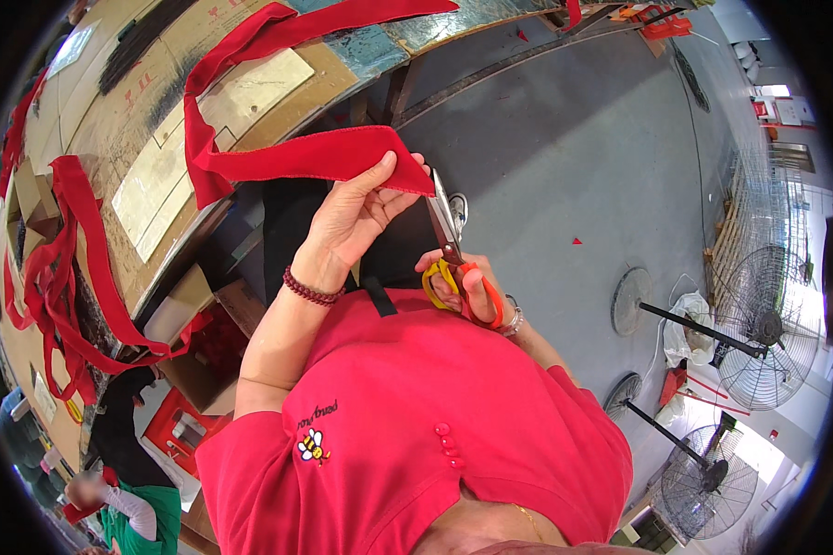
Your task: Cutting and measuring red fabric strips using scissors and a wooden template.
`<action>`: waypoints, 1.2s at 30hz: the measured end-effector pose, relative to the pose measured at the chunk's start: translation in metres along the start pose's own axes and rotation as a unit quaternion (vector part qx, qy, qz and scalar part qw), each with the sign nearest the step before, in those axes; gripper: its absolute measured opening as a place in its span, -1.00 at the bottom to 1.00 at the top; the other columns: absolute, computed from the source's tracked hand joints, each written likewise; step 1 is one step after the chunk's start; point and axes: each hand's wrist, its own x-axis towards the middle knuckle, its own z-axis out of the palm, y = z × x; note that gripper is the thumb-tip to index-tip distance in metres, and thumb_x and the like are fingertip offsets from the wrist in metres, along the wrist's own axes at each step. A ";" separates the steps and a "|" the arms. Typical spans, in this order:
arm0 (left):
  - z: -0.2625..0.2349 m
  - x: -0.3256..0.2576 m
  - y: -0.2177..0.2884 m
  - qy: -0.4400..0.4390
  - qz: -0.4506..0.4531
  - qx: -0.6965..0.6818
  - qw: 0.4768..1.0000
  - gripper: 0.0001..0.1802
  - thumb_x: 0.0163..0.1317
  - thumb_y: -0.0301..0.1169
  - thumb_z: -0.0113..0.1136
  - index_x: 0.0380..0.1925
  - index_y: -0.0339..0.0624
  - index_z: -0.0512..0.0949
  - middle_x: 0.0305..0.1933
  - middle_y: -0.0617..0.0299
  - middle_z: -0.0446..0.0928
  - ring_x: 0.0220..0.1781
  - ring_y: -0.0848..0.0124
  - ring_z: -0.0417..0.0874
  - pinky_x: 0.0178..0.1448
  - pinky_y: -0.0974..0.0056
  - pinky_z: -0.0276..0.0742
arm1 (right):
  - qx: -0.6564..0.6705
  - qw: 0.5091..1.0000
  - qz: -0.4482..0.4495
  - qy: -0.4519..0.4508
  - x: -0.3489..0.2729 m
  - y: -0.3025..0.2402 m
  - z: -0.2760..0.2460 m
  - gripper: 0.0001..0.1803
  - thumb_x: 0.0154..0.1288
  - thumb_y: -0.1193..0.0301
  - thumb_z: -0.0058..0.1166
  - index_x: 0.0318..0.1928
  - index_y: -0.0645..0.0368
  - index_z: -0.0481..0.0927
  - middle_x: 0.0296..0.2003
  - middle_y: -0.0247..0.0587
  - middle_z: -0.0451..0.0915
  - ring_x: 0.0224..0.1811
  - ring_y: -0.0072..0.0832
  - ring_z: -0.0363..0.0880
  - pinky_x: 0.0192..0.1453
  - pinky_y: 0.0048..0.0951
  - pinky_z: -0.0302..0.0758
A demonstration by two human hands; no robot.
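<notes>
Holding a red strip (296, 159) and scissors (442, 217) beside the table's near edge

The left hand (354, 222) has its thumb and fingers clamped on the red strip close to its pointed end; from there the strip runs back across the near edge of the table (190, 37), folds, and trails over the top toward the far side. The right hand (472, 282) has its fingers and thumb wrapped around the yellow and orange handles of the scissors; the blades point away from the body, right by the strip's end, though I cannot tell whether they touch it.

Below the table's near edge sits an open cardboard box (180, 301), flap raised, with red cloth (220, 344) inside; next to it is a red crate (162, 423) with a pale object (190, 428) in it, too small to name. On the table top, a smaller box (32, 199) stands beyond a tangle of loose strips (95, 240), part of which hangs over the near edge; a pale sheet (153, 203) lies flat along that same edge. Near the fan (764, 328) stands a white bag (687, 342); its contents are hidden.
</notes>
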 end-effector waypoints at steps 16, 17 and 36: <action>-0.004 0.003 0.007 -0.013 -0.048 0.019 0.999 -0.75 0.27 -0.42 0.16 -0.10 -0.28 0.48 -0.05 0.00 0.59 -0.01 0.22 0.65 0.02 0.21 0.67 | 0.033 0.999 -0.004 0.002 -0.001 0.002 0.007 -0.11 0.16 -0.36 -0.15 -0.06 0.36 0.42 -0.60 -0.49 0.25 -0.63 -0.76 0.14 -0.57 -0.69 0.12; -0.004 0.003 0.007 -0.012 -0.048 0.020 0.999 -0.76 0.27 -0.42 0.16 -0.10 -0.28 0.48 -0.06 0.00 0.59 -0.03 0.23 0.65 0.01 0.22 0.67 | 0.037 0.999 -0.004 0.007 -0.001 0.003 0.007 -0.13 0.19 -0.34 -0.15 -0.08 0.37 0.42 -0.61 -0.49 0.24 -0.64 -0.76 0.13 -0.58 -0.70 0.11; -0.008 0.005 -0.003 0.011 0.028 0.117 0.993 -0.69 0.20 -0.47 0.24 -0.06 -0.24 0.46 -0.09 0.04 0.60 -0.04 0.27 0.66 0.04 0.22 0.63 | 0.019 0.999 -0.014 0.038 0.000 0.010 0.007 -0.28 0.35 -0.18 -0.19 -0.12 0.39 0.42 -0.62 -0.51 0.23 -0.66 -0.79 0.12 -0.62 -0.72 0.09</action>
